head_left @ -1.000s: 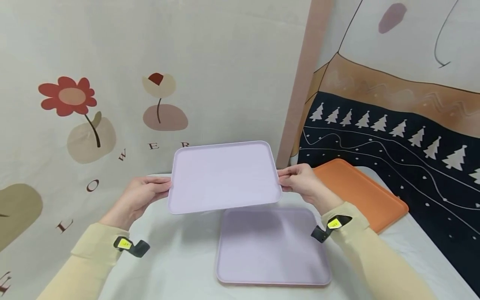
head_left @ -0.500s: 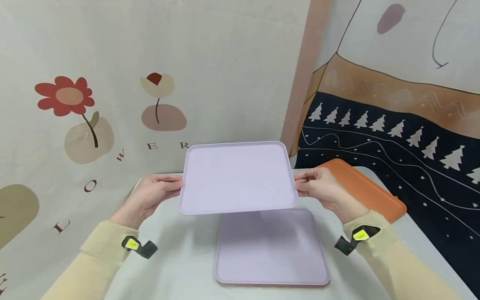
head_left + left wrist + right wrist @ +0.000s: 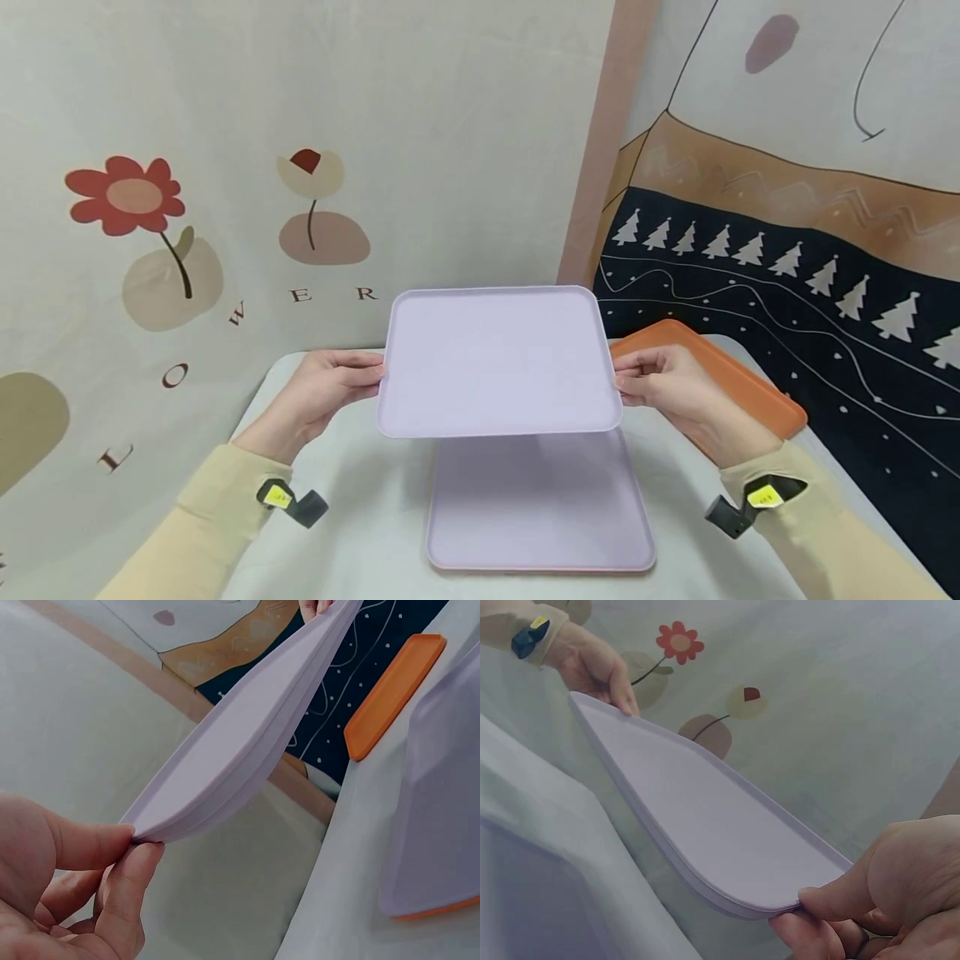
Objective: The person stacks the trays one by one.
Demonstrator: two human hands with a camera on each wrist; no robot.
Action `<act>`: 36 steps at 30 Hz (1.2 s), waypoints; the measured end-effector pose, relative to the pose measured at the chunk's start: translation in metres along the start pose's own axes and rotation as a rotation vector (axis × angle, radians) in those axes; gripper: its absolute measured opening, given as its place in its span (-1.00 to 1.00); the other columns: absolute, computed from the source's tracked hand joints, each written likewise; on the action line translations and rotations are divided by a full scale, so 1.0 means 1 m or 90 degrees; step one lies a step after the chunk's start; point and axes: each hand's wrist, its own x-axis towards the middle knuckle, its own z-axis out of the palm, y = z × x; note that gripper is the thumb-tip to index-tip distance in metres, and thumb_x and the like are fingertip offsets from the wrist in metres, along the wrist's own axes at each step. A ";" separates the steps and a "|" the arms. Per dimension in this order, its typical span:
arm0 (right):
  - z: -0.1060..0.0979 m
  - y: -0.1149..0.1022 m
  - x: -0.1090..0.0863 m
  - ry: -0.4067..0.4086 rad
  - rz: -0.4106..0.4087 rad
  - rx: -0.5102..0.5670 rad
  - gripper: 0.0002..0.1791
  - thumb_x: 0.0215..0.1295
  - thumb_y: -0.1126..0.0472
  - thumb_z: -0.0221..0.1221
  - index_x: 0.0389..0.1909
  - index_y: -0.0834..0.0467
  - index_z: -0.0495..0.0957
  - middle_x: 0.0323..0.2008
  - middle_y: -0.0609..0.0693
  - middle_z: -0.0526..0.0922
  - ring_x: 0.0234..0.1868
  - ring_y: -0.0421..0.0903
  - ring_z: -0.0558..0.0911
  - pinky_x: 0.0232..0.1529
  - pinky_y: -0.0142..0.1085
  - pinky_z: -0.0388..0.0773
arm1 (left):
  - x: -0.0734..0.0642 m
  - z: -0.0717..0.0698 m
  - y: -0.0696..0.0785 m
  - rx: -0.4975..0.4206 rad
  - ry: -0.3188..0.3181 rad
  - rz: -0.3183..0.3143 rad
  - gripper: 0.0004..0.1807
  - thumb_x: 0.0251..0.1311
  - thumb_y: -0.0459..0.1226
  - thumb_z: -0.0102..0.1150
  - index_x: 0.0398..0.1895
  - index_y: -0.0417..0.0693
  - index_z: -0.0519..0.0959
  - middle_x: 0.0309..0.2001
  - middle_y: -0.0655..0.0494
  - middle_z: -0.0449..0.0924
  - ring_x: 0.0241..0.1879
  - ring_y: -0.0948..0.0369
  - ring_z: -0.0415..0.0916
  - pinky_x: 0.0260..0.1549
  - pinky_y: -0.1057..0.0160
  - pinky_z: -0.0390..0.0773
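A lilac tray (image 3: 498, 358), flat and rectangular with a raised rim, hangs in the air between both hands. My left hand (image 3: 330, 392) pinches its left edge, thumb (image 3: 97, 844) on top and fingers beneath. On the opposite edge my right hand (image 3: 671, 387) pinches it the same way, as the right wrist view shows with the thumb (image 3: 836, 896) over the rim. Stepped lines run along the side of the held tray; whether it is one tray or a stack I cannot tell. Below it another lilac tray (image 3: 540, 508) lies on the table, its far part hidden.
An orange edge (image 3: 442, 907) shows under the lower lilac tray. To the right, an orange tray (image 3: 720, 375) lies on the white tabletop (image 3: 360, 533), partly behind my right hand. A printed cloth (image 3: 450, 150) hangs behind the table, and a dark one (image 3: 825, 333) on the right.
Both hands have carried the raised lilac tray to the right and levelled it, more over the lower tray. The view has shifted slightly. The lower lilac tray and the orange tray stay put.
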 end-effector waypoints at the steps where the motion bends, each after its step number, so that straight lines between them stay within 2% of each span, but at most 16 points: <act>1: -0.001 0.000 -0.002 -0.002 -0.001 -0.004 -0.68 0.42 0.50 0.25 0.12 0.57 0.55 -0.14 0.15 0.71 -0.20 -0.07 0.72 -0.09 -0.26 0.78 | 0.000 0.002 0.000 -0.001 -0.002 0.000 -0.56 0.36 -0.50 0.31 0.23 -0.62 0.53 0.02 -0.06 0.74 -0.15 0.29 0.73 -0.03 0.26 0.74; 6: -0.009 0.002 -0.014 0.003 0.001 -0.022 -0.68 0.43 0.48 0.25 0.13 0.55 0.54 -0.07 0.20 0.68 -0.17 -0.05 0.72 -0.09 -0.26 0.78 | -0.002 0.009 -0.002 -0.024 -0.014 -0.005 -0.58 0.34 -0.52 0.32 0.19 -0.63 0.55 -0.03 -0.03 0.75 -0.16 0.28 0.73 -0.04 0.25 0.75; 17: -0.019 0.008 -0.032 0.015 0.014 -0.062 -0.65 0.45 0.42 0.26 0.17 0.50 0.56 -0.11 0.20 0.65 -0.16 0.00 0.69 -0.10 -0.29 0.77 | -0.006 0.022 -0.004 -0.050 -0.027 -0.023 -0.62 0.32 -0.54 0.32 0.14 -0.63 0.58 -0.11 -0.03 0.76 -0.20 0.25 0.75 -0.06 0.24 0.76; 26: -0.025 0.021 -0.041 0.003 0.014 -0.032 -0.65 0.42 0.48 0.28 0.13 0.57 0.52 -0.10 0.19 0.68 -0.18 -0.03 0.72 -0.12 -0.25 0.79 | -0.009 0.032 -0.006 -0.044 -0.037 -0.036 -0.63 0.32 -0.52 0.33 0.13 -0.62 0.59 -0.10 -0.07 0.76 -0.20 0.23 0.74 -0.07 0.23 0.76; 36: -0.031 0.031 -0.049 -0.022 0.018 -0.006 -0.67 0.41 0.49 0.28 0.09 0.59 0.51 -0.13 0.16 0.68 -0.18 -0.05 0.72 -0.10 -0.23 0.79 | -0.013 0.041 -0.014 -0.039 -0.039 -0.053 -0.67 0.31 -0.51 0.35 0.09 -0.57 0.63 -0.10 -0.09 0.76 -0.19 0.21 0.74 -0.08 0.23 0.77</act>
